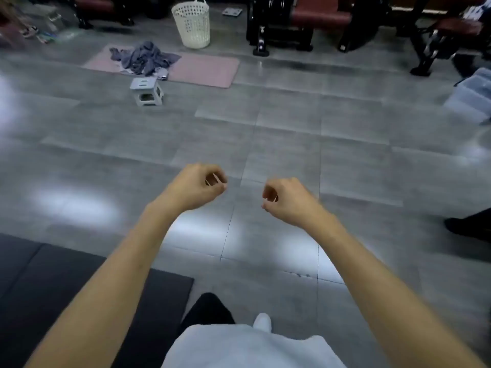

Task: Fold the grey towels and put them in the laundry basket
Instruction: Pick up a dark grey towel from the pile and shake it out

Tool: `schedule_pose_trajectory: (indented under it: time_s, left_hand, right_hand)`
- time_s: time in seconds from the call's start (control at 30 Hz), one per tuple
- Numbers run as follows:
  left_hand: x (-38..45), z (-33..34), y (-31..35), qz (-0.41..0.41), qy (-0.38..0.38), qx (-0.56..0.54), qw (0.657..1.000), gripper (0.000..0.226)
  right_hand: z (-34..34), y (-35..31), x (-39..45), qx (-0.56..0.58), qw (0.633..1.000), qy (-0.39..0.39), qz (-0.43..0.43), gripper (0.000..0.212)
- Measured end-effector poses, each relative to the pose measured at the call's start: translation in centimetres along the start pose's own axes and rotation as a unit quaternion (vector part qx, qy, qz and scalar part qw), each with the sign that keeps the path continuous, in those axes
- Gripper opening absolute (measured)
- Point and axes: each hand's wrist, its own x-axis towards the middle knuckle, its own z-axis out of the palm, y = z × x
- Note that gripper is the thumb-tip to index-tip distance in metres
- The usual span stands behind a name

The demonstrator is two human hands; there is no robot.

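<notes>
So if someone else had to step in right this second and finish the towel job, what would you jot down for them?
Left hand: held out in front, fingers loosely curled, holding nothing.
Right hand: the same, empty.
Grey towels: one crumpled heap on the pink mat, far across the floor, beside a small grey stool.
Laundry basket: standing upright on the floor just beyond the mat; I cannot see inside it.
Done: nothing visible; no towel looks folded.
Left: walk over, fold each towel, put them all in the basket.
</notes>
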Motion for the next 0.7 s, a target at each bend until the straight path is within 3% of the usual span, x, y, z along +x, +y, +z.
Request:
schedule_pose_trajectory:
  time_s: [0.17,0.47,0.7]
  left_hand:
    - [0.6,2.1,-4.1,-0.075,-0.005,-0.028,0.997,0.002]
    - [8.0,0.5,-13.5,-0.184,0.013,-0.116,0.976,0.008]
    - [14.7,-3.1,-18.1,-0.224,-0.007,-0.134,0.965,0.007]
  right_hand:
    - [3.6,0.8,3.1,0.025,0.997,-0.064,0.044,0.008]
    - [4.9,-1.5,17.4,0.047,0.993,-0.096,0.045,0.008]
    - [3.9,-3.0,28.3,0.101,0.989,-0.071,0.075,0.007]
